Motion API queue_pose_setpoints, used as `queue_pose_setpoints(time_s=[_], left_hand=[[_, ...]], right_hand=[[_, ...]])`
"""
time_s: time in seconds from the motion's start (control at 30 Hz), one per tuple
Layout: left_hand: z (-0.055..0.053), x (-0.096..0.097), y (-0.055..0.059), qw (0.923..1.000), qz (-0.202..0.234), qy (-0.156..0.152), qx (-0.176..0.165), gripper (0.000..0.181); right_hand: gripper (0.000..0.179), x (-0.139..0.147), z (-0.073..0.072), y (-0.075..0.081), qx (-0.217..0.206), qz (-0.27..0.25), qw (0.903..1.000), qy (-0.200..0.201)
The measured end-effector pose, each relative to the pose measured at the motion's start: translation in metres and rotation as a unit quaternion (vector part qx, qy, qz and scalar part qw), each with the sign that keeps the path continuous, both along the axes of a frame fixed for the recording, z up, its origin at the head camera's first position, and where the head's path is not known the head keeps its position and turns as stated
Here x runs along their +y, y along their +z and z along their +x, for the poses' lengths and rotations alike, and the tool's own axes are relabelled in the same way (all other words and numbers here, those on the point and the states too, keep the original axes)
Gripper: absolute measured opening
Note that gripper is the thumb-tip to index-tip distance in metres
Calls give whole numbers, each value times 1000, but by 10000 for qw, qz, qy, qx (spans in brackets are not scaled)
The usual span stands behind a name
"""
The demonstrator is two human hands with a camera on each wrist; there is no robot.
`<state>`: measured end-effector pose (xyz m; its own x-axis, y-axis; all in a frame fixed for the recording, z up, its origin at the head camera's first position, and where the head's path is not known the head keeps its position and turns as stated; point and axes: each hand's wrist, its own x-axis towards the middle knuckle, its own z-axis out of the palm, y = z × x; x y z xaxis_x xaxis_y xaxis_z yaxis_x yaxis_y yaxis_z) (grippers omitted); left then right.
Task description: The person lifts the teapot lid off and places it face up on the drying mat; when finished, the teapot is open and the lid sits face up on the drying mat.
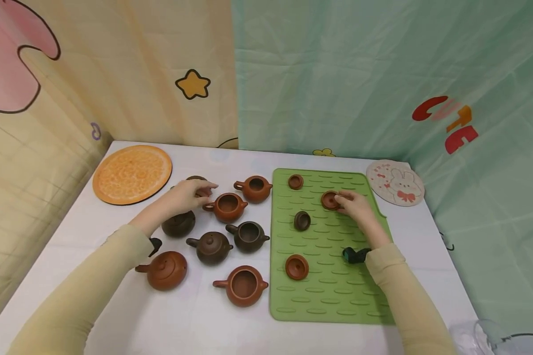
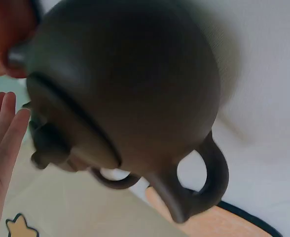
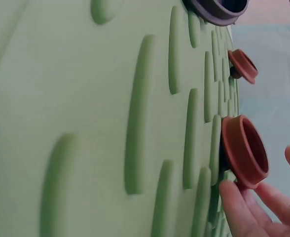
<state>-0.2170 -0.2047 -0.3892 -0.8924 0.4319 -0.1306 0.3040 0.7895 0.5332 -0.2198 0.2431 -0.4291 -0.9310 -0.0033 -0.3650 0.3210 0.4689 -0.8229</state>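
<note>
lid [image 1: 329,200] lies hollow-up just left of my nearer right hand [image 1: 356,206], fingers touching its rim, thumb apart, while my left hand [image 1: 184,196], fingers extended, holds nothing.

1. The English word "CUTE" [image 1: 458,120] can be read, in capital letters, on the pleated mint-green fabric curtain [image 1: 337,74] at the right.
2. Its letters step down toward the right: a red C [image 1: 419,111], a pink U [image 1: 446,109], an orange T [image 1: 464,115] and a red E [image 1: 459,136].
3. A small purple curled mark [image 1: 96,132] stands on the cream-yellow fabric curtain [image 1: 146,98]; whether it is a letter cannot be told.
4. Small red marks [image 1: 380,171] surround the rabbit drawing on the round pale-pink mat [image 1: 395,182], too small to make out.
</note>
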Motion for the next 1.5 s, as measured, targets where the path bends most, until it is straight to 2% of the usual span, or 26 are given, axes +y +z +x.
queue_pose_setpoints(time_s=[0.1, 0.17, 0.23, 0.37, 0.5, 0.7, 0.8, 0.93, 1.07, 1.23, 1.37, 1.5], left_hand=[[17, -7, 9, 9997, 141, -46, 181, 39], [32, -13, 12, 9994, 171, -74, 279, 35], [49, -20, 13, 9991, 214, -117, 361, 31], [76, -29, 9, 9992, 250, -154, 269, 28], [89, -28, 3, 9994, 277, -165, 156, 29], [91, -22, -5, 9991, 259, -278, 181, 30], [89, -21, -9, 9990, 244, -330, 190, 30], [87, -23, -14, 9990, 285, -318, 152, 29], [86, -24, -18, 9988, 357, -323, 80, 27], [85, -27, -23, 9984, 418, -368, 140, 25], [84, -29, -27, 9980, 468, -397, 133, 24], [84, -31, -30, 9977, 517, -419, 153, 25]], right_hand=[[55, -5, 6, 7, 318, 516, 9981, 58], [52, -12, 10, 13, 574, 837, 9948, 115], [49, -20, 16, 22, 812, 946, 9919, 228], [45, -45, 28, 37, 1113, 632, 9895, 677], [38, -78, 42, 48, 1317, 298, 9827, 1270], [33, -137, 57, 51, 1456, -447, 9609, 2313], [32, -164, 61, 47, 1448, -558, 9471, 2809], [30, -193, 61, 41, 1545, -327, 9273, 3394], [28, -213, 62, 40, 1644, 130, 9056, 3908], [30, -232, 62, 41, 1724, 885, 8722, 4491], [31, -243, 64, 38, 1949, 1417, 8468, 4741], [26, -249, 66, 36, 2168, 1591, 8384, 4740]])
